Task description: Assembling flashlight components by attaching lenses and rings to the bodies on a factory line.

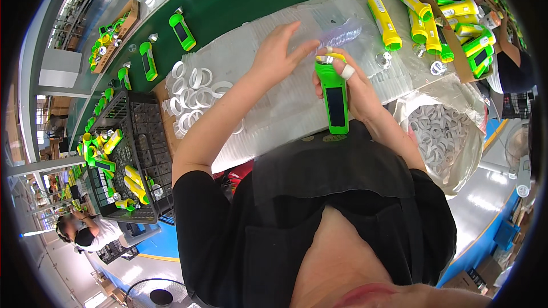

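My right hand [358, 90] is closed around a green flashlight [335, 100] with a dark panel on its side, its head end pointing away from me. At that end a shiny reflector and a yellow curved piece [332, 56] show; whether the piece is seated or loose I cannot tell. White tape wraps a digit of this hand. My left hand [278, 51] hovers left of the flashlight's head, fingers spread and nothing visible in them. Just beyond both hands lies a row of clear plastic discs [343, 33] on the plastic-covered table [268, 102].
White rings [197, 88] lie at the left, with more in a sack [439, 137] at right. A black crate [151, 137] holds flashlights. Yellow flashlights [383, 23] stand near a full cardboard box [439, 28]. Green ones [181, 31] lie on the green belt [240, 0]. Other people work nearby.
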